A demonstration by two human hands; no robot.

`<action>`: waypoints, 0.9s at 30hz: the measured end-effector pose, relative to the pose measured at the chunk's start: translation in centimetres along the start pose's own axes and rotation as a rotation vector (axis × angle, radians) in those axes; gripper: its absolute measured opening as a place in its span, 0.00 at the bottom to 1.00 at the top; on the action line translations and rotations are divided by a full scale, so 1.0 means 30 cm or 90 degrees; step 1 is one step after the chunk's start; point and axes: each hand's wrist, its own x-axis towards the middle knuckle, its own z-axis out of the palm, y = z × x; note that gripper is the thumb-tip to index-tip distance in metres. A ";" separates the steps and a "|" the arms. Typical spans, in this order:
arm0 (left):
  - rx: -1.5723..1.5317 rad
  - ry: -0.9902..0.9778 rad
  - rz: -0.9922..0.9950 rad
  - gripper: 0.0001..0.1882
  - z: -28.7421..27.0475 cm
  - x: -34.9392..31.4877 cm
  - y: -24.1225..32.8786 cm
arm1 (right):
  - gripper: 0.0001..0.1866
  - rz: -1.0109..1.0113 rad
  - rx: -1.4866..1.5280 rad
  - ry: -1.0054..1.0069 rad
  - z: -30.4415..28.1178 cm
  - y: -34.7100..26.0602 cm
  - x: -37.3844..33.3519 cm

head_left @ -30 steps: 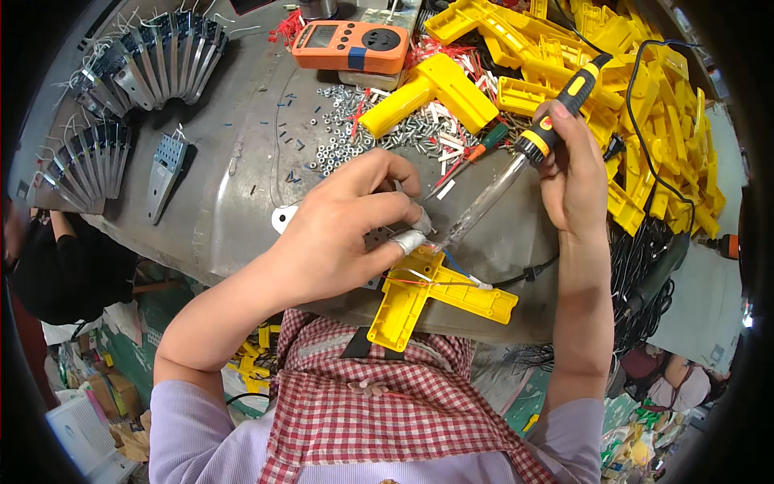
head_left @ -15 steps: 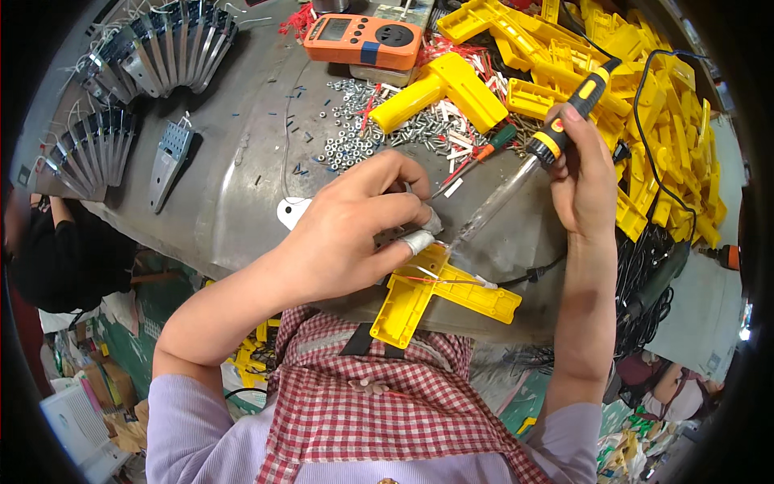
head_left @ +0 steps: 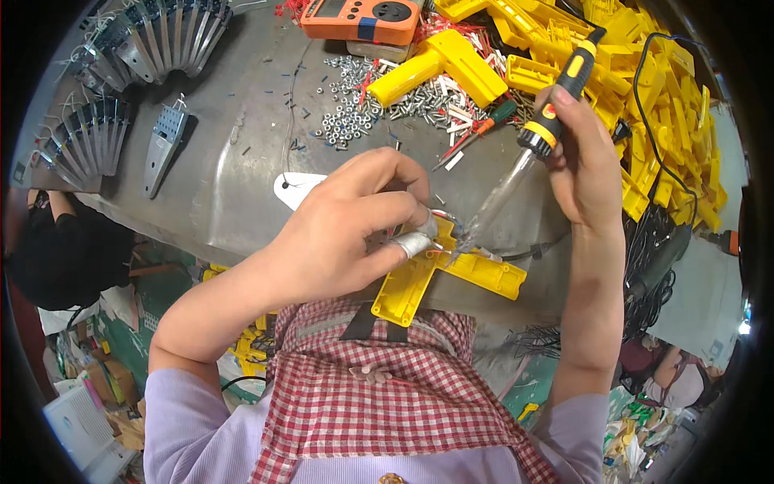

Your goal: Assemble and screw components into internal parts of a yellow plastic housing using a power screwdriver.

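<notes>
The yellow casing half [head_left: 401, 297] was at the bench's [head_left: 242, 181] near edge, under the left hand's [head_left: 347, 216] curled fingers; what these pinched couldn't be told. The right hand [head_left: 587, 165], raised, gripped a soldering iron [head_left: 576, 71] slanting down toward it. Beyond lay nuts [head_left: 348, 125], a screwdriver [head_left: 501, 112] and heaped yellow casings [head_left: 663, 121].

The soldering iron [head_left: 538, 139] has a black and bright yellow handle, and the T-shaped plastic housing half [head_left: 397, 298] is solid yellow, like the heaped housings [head_left: 665, 133]. The apron [head_left: 363, 415] is red-and-white gingham, the shirt [head_left: 181, 419] plain lavender. The meter [head_left: 347, 28] is orange with a dark-blue stripe, the counter [head_left: 242, 185] dull grey, the screwdriver handle [head_left: 500, 114] green and orange.
</notes>
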 end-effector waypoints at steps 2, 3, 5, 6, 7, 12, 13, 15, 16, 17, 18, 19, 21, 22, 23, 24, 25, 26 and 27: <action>0.028 0.000 0.028 0.08 0.003 0.000 0.000 | 0.12 -0.009 -0.040 -0.039 -0.006 0.008 0.006; 0.028 0.001 0.028 0.08 0.005 -0.001 0.000 | 0.12 -0.009 -0.041 -0.040 -0.004 0.005 0.004; 0.024 0.016 0.014 0.09 0.010 -0.001 0.000 | 0.11 -0.002 -0.037 -0.030 0.005 -0.010 -0.005; 0.026 0.018 0.014 0.09 0.009 -0.002 -0.001 | 0.11 -0.003 -0.037 -0.031 0.016 -0.015 -0.007; 0.032 0.021 0.016 0.09 0.008 -0.003 -0.003 | 0.11 -0.005 -0.022 -0.018 0.031 -0.019 -0.008; 0.036 0.013 0.035 0.10 0.018 -0.007 -0.006 | 0.11 -0.010 -0.025 -0.023 0.028 -0.018 -0.007; 0.034 0.017 0.033 0.11 0.022 -0.007 -0.004 | 0.11 -0.013 -0.025 -0.014 0.029 -0.028 -0.014; 0.033 0.020 0.030 0.11 0.026 -0.009 -0.002 | 0.11 -0.016 -0.023 -0.004 0.032 -0.029 -0.017; 0.036 0.020 0.027 0.11 0.027 -0.009 -0.002 | 0.11 -0.022 -0.017 -0.003 0.037 -0.019 -0.012; 0.038 0.019 0.025 0.11 0.027 -0.010 -0.001 | 0.11 -0.029 -0.011 -0.002 0.038 -0.013 -0.009; 0.038 0.018 0.025 0.11 0.028 -0.009 0.001 | 0.11 -0.029 -0.010 -0.001 0.030 -0.014 -0.007; 0.033 0.020 0.019 0.11 0.028 -0.009 0.003 | 0.11 -0.019 -0.018 -0.011 0.017 -0.016 -0.005; 0.028 0.019 0.015 0.10 0.027 -0.009 0.001 | 0.11 -0.011 -0.023 -0.019 0.007 -0.019 -0.006; 0.029 0.026 0.019 0.10 0.026 -0.008 -0.004 | 0.12 -0.006 -0.027 -0.020 0.007 -0.020 -0.006; 0.030 0.032 0.022 0.10 0.024 -0.008 -0.008 | 0.12 -0.001 -0.030 -0.020 0.005 -0.021 -0.004; 0.030 0.029 0.025 0.10 0.022 -0.006 -0.010 | 0.11 -0.012 -0.014 -0.046 -0.002 -0.001 0.014; 0.052 0.050 0.018 0.10 0.017 -0.004 -0.012 | 0.11 -0.014 -0.013 -0.043 -0.011 -0.004 0.013; 0.075 0.073 0.012 0.11 0.008 -0.002 -0.016 | 0.11 -0.023 -0.006 -0.018 -0.016 -0.015 0.012; 0.076 0.072 0.013 0.11 -0.005 -0.003 -0.030 | 0.11 -0.031 0.002 0.004 -0.017 -0.024 0.011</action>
